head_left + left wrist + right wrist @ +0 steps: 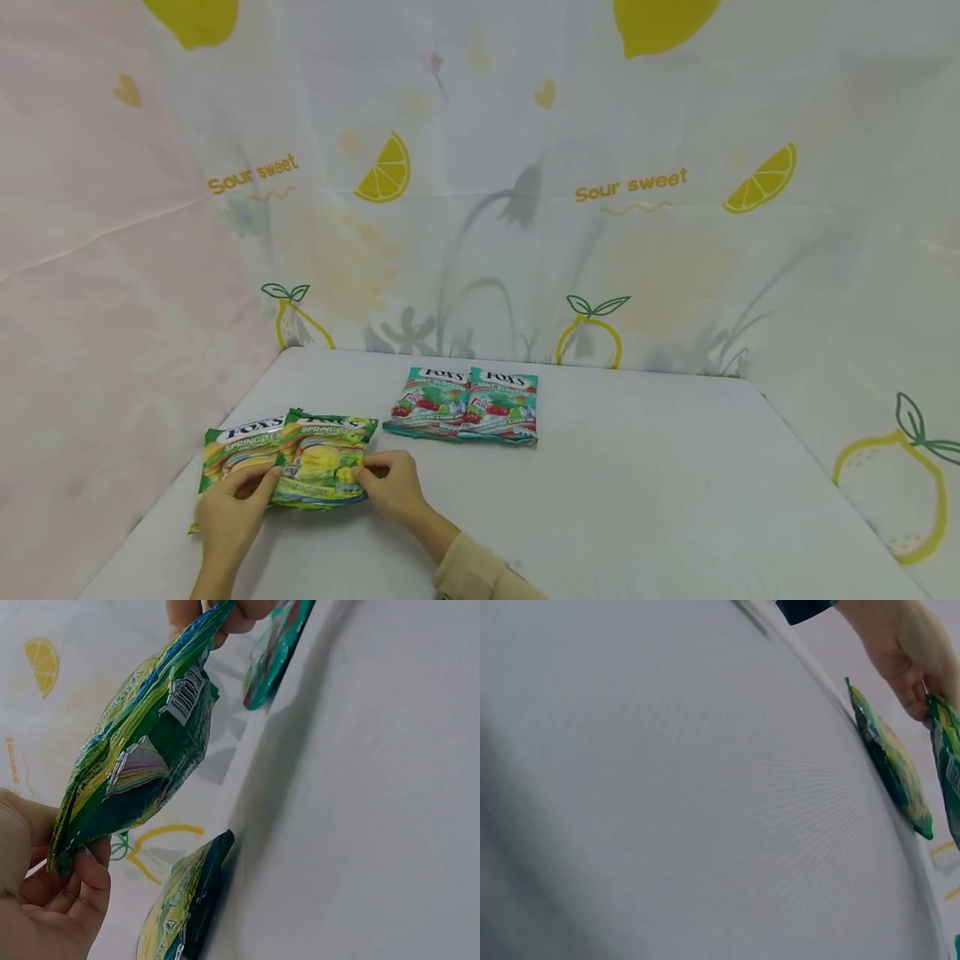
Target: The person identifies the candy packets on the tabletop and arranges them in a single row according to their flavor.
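A green and yellow Fox's Spring Tea candy bag (322,460) is held up by its two sides, clear of the tabletop in the left wrist view. My left hand (232,512) pinches one edge between thumb and fingers; the opposite edge is pinched by my right hand (396,487). In the left wrist view, the raised bag's back (150,757) shows a barcode. Partly behind it and my left hand, a second Spring Tea bag (225,454) lies on the table. The right wrist view catches my left hand (915,656), but not my right.
Two teal Fox's Mint Blossom bags, a left one (427,404) and a right one (501,407), lie side by side, slightly overlapping, towards the back of the white table (637,492). Behind stands a lemon-printed cloth (480,250); a pinkish cloth (112,333) hangs on the left.
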Demonstrator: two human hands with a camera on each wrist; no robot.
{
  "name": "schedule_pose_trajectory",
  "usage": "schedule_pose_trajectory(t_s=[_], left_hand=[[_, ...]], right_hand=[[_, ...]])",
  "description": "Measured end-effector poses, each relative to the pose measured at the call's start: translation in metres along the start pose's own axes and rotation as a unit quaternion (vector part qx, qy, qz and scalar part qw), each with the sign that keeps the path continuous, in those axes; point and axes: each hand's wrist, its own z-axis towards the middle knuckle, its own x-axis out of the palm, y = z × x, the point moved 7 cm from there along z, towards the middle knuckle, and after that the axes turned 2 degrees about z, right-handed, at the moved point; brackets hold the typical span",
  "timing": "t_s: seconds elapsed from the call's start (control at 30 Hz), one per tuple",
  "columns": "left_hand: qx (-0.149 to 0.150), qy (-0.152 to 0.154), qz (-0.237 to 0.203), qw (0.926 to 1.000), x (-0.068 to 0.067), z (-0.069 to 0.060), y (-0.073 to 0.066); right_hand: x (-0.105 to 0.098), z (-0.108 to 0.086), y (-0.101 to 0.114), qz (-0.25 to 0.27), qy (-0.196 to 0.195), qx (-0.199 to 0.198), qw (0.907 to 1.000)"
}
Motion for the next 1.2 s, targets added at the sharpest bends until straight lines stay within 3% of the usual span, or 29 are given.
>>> schedule_pose_trajectory(t_s=[0.27,0.47,0.73,1.03,1.2], left_hand=[[0.026,-0.025,-0.026,0.999,0.001,-0.003,-0.017],[0.028,-0.012,-0.051,0.9982,0.007,-0.005,-0.026],[0.031,0.012,-0.066,0.9973,0.015,-0.009,-0.031],[0.041,0.026,-0.082,0.9954,0.023,-0.016,-0.043],[0.051,0.024,-0.093,0.9941,0.028,-0.02,-0.048]], right_hand=[[-0.015,-0.006,0.024,-0.001,-0.005,-0.047,0.9989],[-0.029,-0.019,0.059,0.014,0.003,-0.06,0.9981],[-0.035,-0.014,0.028,0.013,-0.004,-0.061,0.998],[-0.052,-0.033,0.062,0.005,-0.002,-0.066,0.9978],[-0.06,-0.039,0.066,-0.003,0.0,-0.066,0.9978]])
